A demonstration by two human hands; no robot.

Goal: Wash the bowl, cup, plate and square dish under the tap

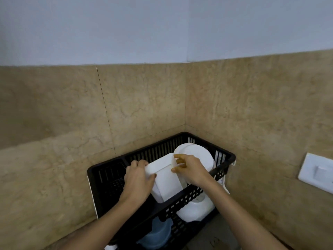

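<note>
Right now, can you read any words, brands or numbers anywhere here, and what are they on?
None: no text can be read.
The square dish, the plate, the black basket and the white wall switch all show plain surfaces, with no lettering visible.

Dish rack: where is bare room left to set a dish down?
The left end of the rack, beside the left hand, looks bare. The right half is crowded: square dish, plate, right hand.

The single head view looks forward and down, close over a black rack [223, 157] in a tiled corner.
</note>
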